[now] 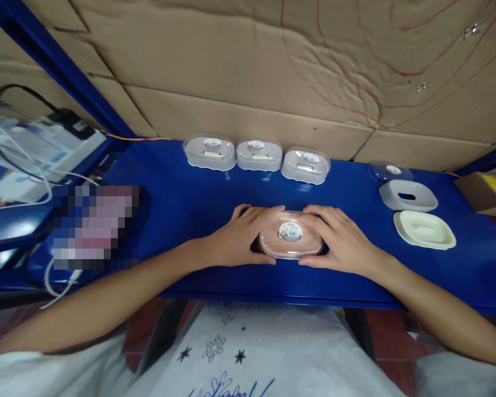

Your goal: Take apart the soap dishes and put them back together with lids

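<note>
In the middle of the blue shelf, close to its front edge, is an oval pinkish-orange soap box (290, 245) under a clear lid with a round printed sticker. My left hand (250, 234) grips its left end, thumb at the near side and fingers along the far side. Around the right end, my right hand (341, 237) holds it in the same way. The underside of the box is hidden. Off to the right lie a cream oval tray (426, 230), a white oval base with a slot (409, 195) and a clear lid (391, 172).
Three clear-lidded white boxes (259, 155) stand in a row along the cardboard wall (240, 105). At the left are a pixelated device (101, 223), white cables (47, 182) and a black adapter (72, 122). A cardboard box (481, 193) sits at the right edge.
</note>
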